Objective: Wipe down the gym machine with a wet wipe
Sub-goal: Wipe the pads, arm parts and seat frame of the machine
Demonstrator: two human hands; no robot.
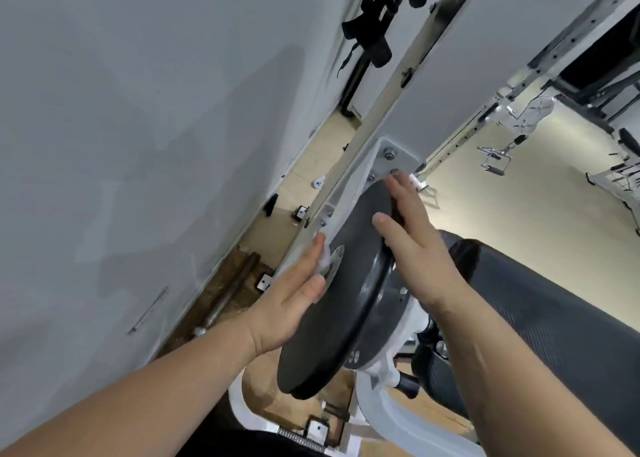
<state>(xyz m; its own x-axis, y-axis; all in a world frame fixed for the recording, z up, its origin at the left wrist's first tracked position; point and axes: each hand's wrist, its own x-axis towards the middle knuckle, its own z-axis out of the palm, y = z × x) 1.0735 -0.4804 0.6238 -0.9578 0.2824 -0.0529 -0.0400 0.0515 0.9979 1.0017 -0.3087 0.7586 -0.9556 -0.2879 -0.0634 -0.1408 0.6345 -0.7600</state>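
Observation:
A dark grey round disc (349, 283) of the gym machine fills the middle of the view, mounted on a white frame (388, 159). My left hand (294, 294) lies flat with straight fingers on the disc's face near its metal hub and presses a white wet wipe (325, 257) against it. The wipe shows only as a small crumpled bit under my fingers. My right hand (412, 235) rests with straight fingers along the disc's upper right edge, thumb on the face.
A grey wall (138, 145) stands close on the left. A black padded seat (540, 304) lies to the right of the disc. Black straps (377, 17) hang at the top. A cable handle (493, 160) and more machines are at the far right. Wooden floor below.

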